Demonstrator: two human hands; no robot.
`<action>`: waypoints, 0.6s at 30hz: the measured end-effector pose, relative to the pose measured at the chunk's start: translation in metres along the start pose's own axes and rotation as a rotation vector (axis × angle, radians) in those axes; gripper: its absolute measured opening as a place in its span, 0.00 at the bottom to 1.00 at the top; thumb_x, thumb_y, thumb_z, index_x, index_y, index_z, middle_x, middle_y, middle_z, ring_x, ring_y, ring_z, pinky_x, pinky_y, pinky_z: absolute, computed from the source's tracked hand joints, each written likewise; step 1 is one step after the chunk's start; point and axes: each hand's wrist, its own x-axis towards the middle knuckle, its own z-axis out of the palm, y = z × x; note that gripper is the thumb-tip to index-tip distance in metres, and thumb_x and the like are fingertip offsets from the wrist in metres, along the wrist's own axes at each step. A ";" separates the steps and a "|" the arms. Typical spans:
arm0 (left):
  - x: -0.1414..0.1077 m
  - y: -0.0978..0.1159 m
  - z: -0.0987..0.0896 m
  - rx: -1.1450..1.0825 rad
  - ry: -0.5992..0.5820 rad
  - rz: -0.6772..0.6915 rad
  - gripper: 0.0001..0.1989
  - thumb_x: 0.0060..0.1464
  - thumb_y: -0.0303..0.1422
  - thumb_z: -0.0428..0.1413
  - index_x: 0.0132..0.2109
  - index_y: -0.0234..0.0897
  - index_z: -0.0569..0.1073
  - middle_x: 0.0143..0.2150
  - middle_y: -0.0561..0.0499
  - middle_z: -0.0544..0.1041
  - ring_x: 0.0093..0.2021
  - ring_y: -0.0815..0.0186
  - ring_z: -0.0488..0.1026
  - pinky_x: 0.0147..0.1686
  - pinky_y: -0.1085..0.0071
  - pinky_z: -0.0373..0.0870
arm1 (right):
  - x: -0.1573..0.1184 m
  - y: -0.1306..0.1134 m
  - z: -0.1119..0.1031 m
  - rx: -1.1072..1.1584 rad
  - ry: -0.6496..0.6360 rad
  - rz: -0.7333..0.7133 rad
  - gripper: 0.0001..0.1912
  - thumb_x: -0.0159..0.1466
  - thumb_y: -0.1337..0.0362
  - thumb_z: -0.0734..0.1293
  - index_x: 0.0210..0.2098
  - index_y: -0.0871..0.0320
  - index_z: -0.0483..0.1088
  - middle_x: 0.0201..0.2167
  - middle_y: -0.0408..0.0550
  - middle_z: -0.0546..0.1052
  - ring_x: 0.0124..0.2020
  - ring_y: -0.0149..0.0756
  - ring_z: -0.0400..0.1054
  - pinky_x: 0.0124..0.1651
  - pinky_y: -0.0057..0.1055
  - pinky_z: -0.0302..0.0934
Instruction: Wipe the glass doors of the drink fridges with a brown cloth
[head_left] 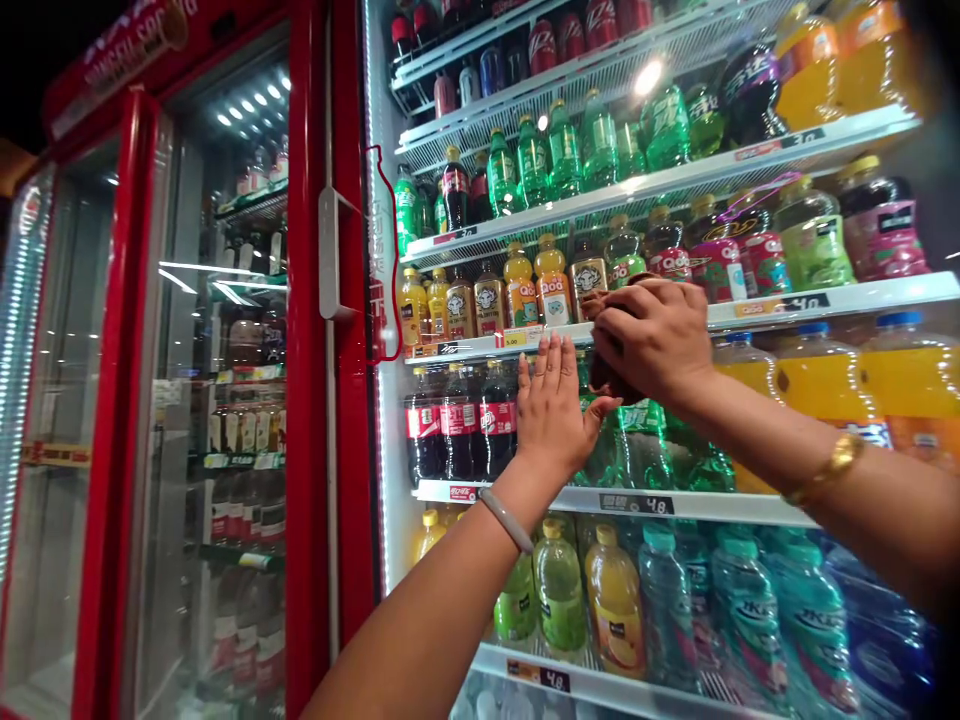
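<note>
My left hand (553,410) lies with its fingers stretched out and its palm toward the glass door (381,420) of a red drinks fridge, seemingly resting on the pane. Just right of it, my right hand (660,335) is closed over a dark brown cloth (611,372), pressed against the same glass. Much of the cloth is hidden under the fingers. Behind the two hands, through the pane, stand orange Qoo bottles (553,280) on one shelf and dark cola bottles (459,425) on the shelf below.
A grey door handle (330,255) sticks out on the left frame. Further left stands a second red-framed fridge (306,400) with stocked shelves. Green soda bottles (564,150) line an upper shelf; juice bottles (615,600) fill a lower one.
</note>
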 end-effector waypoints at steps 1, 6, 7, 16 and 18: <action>0.001 0.000 -0.002 0.002 0.001 -0.014 0.44 0.67 0.59 0.31 0.77 0.32 0.39 0.79 0.39 0.44 0.80 0.58 0.35 0.78 0.47 0.35 | 0.004 -0.011 0.004 0.010 -0.005 0.009 0.12 0.71 0.58 0.62 0.46 0.51 0.76 0.49 0.46 0.80 0.53 0.46 0.63 0.54 0.46 0.48; -0.002 -0.010 -0.011 0.014 -0.078 -0.064 0.43 0.67 0.57 0.29 0.77 0.31 0.40 0.79 0.38 0.44 0.80 0.57 0.37 0.78 0.46 0.36 | -0.011 -0.036 -0.012 0.106 -0.070 -0.196 0.08 0.69 0.57 0.65 0.40 0.51 0.75 0.51 0.43 0.79 0.55 0.43 0.62 0.57 0.43 0.50; -0.004 -0.012 -0.013 0.016 -0.104 -0.059 0.43 0.68 0.57 0.29 0.77 0.31 0.41 0.79 0.38 0.44 0.80 0.57 0.37 0.78 0.47 0.36 | -0.018 -0.034 -0.017 0.123 -0.078 -0.248 0.07 0.69 0.57 0.66 0.40 0.51 0.75 0.50 0.43 0.79 0.55 0.43 0.62 0.59 0.42 0.50; -0.010 -0.010 -0.017 0.115 -0.192 -0.075 0.42 0.68 0.56 0.30 0.77 0.32 0.43 0.79 0.38 0.42 0.79 0.59 0.32 0.77 0.49 0.38 | -0.036 -0.025 -0.026 0.178 -0.104 -0.275 0.06 0.70 0.60 0.65 0.41 0.52 0.75 0.49 0.44 0.80 0.56 0.42 0.62 0.59 0.43 0.50; -0.011 -0.011 -0.015 0.156 -0.215 -0.066 0.42 0.68 0.56 0.30 0.77 0.30 0.42 0.79 0.38 0.39 0.79 0.59 0.31 0.77 0.50 0.38 | -0.036 -0.030 -0.025 0.181 -0.113 -0.238 0.07 0.70 0.59 0.65 0.42 0.52 0.75 0.49 0.44 0.79 0.56 0.42 0.62 0.60 0.43 0.49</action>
